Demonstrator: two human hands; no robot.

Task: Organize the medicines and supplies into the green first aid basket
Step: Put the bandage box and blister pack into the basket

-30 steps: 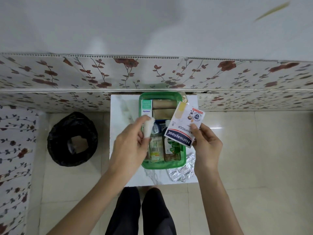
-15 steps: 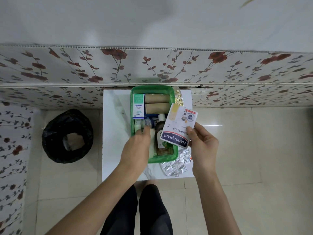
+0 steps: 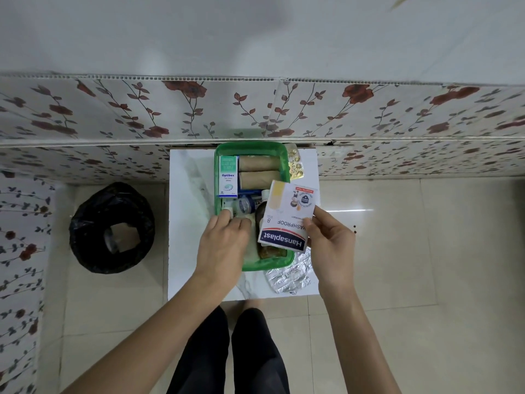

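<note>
**Left hand down in the basket, plaster packet held over it**

Since a second ago the left hand (image 3: 224, 243) has dropped from above the basket to its near left side, and the small white thing it was pinching is no longer visible between its fingers. That hand now lies palm down with its fingers curled over the contents; whether it grips anything I cannot tell.

The right hand (image 3: 331, 243) pinches the flat white Hansaplast plaster packet (image 3: 287, 220) by its right edge, thumb on the printed face, holding it above the basket's right half.

The green rectangular plastic first aid basket (image 3: 250, 147) sits on the small white marble-patterned counter (image 3: 190, 223), its far end against the flowered wall panel. Inside, at the far end, lie two tan rolled bandages (image 3: 257, 172) one behind the other, with a white and green Optibex box (image 3: 228, 177) standing along the left wall. Nearer the middle are a small clear bottle with a blue label (image 3: 244, 204) and a dark brown bottle (image 3: 262, 220), the latter mostly hidden behind the packet.

Outside the basket, a gold blister strip of pills (image 3: 295, 164) rests by its far right corner, and a crumpled silver foil blister sheet (image 3: 288, 277) lies at its near right corner, partly under the right wrist.

A black bag-lined bin (image 3: 112, 227) stands on the floor to the left.
</note>
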